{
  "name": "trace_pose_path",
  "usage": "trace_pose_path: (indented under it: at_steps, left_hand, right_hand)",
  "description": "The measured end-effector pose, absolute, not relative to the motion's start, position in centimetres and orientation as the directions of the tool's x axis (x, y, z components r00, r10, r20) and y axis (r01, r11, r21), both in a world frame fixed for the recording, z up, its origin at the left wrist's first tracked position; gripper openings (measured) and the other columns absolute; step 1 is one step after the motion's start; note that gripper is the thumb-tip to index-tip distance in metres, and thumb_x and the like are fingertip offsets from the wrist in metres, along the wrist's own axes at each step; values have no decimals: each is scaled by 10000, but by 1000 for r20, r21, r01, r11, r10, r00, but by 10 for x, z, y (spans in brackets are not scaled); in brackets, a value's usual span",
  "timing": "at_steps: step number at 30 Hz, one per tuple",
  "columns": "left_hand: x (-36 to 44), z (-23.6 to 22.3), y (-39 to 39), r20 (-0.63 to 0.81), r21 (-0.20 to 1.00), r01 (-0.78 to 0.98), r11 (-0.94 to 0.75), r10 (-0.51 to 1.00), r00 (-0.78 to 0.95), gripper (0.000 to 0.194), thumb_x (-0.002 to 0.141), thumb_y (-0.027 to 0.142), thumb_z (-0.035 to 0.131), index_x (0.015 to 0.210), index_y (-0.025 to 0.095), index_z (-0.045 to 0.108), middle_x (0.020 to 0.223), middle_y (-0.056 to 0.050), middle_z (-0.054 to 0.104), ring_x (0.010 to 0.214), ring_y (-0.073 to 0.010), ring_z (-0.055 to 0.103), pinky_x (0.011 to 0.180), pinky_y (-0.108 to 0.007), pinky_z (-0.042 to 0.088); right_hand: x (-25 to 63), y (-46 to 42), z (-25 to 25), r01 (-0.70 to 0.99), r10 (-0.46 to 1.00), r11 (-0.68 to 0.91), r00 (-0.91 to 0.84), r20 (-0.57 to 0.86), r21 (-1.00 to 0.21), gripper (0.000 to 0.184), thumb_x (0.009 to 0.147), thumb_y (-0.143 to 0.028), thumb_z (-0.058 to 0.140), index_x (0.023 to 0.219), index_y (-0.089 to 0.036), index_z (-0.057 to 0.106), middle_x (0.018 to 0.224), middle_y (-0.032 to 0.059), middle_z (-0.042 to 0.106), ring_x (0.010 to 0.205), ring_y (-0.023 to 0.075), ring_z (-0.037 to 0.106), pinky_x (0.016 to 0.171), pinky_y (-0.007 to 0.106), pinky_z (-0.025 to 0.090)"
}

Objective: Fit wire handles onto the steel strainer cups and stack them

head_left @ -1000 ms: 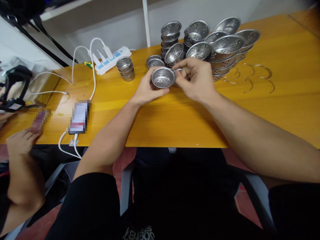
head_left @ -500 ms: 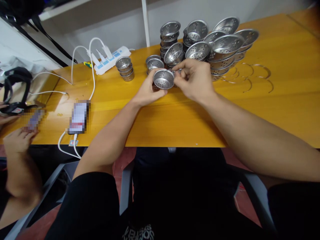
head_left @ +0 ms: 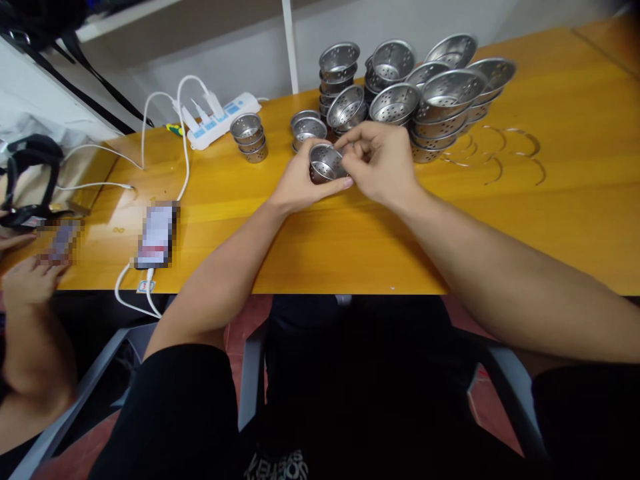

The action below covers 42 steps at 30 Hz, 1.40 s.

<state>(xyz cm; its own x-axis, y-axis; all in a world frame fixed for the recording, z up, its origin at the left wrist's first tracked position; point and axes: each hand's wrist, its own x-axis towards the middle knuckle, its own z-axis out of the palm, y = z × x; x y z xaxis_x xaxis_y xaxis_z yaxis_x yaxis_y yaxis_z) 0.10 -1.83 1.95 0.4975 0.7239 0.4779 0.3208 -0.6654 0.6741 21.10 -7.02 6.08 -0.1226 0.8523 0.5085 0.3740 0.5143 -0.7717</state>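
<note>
My left hand [head_left: 301, 179] is wrapped round a small perforated metal cup [head_left: 325, 165], held just above the table with its mouth tilted toward me. At the cup's right rim, the thumb and fingers of my right hand [head_left: 383, 160] are pinched together. Whatever lies between those fingertips is hidden. Close behind my hands stand small perforated cups [head_left: 309, 128] and taller stacks of wider perforated metal cups [head_left: 395, 103]. Several thin curved metal wires [head_left: 493, 140] lie on the wood to the right of my right hand.
Left of my hands stands a short stack of small cups [head_left: 249, 137]. Behind it lies a white power strip [head_left: 225, 120] with cables. A phone [head_left: 156, 233] on a charging cable rests on the table [head_left: 340, 253]. Another person's hand [head_left: 33, 277] is at the far left.
The cup in my left hand has turned and tilted, so more of its inner wall shows. My right hand has shifted slightly left, its fingers still at the rim.
</note>
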Motion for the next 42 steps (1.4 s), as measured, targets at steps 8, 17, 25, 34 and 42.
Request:
trace_pose_path:
  at_steps: [8, 17, 25, 34, 42]
  left_hand:
    - [-11, 16, -7, 517, 673, 182, -717, 633, 576, 936, 918, 948, 746, 1499, 253, 511, 1364, -86, 698, 1291, -309, 766, 1190, -550, 596]
    - [-9, 21, -17, 493, 696, 126, -707, 598, 633, 930, 922, 850, 828, 1520, 228, 481, 1391, -102, 667, 1306, -318, 759, 1213, -592, 600]
    - [-8, 17, -15, 467, 676, 182, -714, 606, 644, 787, 1026, 634, 781, 1592, 224, 418, 1466, -126, 608, 1411, -339, 681, 1296, -631, 515]
    - [-8, 22, -19, 446, 713, 151, -684, 610, 655, 789, 1017, 620, 789, 1590, 220, 421, 1477, -133, 596, 1406, -331, 675, 1268, -616, 536]
    - [-9, 21, -16, 410, 744, 188, -641, 660, 630, 952, 909, 780, 877, 1578, 231, 478, 1502, -143, 630, 1427, -350, 681, 1262, -585, 557]
  right_hand:
    - [230, -73, 75, 207, 829, 507, -381, 409, -836, 707, 859, -999, 816, 1049, -318, 794, 871, 54, 718, 838, 278, 682, 745, 463, 625]
    - [235, -74, 82, 72, 834, 388, -452, 317, -919, 663, 709, -899, 1011, 919, -334, 736, 769, 12, 677, 680, 222, 554, 670, 443, 511]
    - [235, -78, 85, 75, 859, 333, -436, 269, -940, 636, 729, -832, 1048, 912, -315, 726, 770, 18, 674, 689, 217, 565, 684, 426, 499]
    - [238, -74, 82, 61, 836, 361, -463, 294, -931, 596, 766, -783, 1054, 915, -301, 738, 749, 18, 692, 680, 208, 565, 646, 404, 520]
    - [235, -74, 86, 118, 852, 362, -443, 277, -925, 725, 645, -923, 1023, 878, -315, 706, 690, 4, 659, 671, 227, 571, 680, 443, 532]
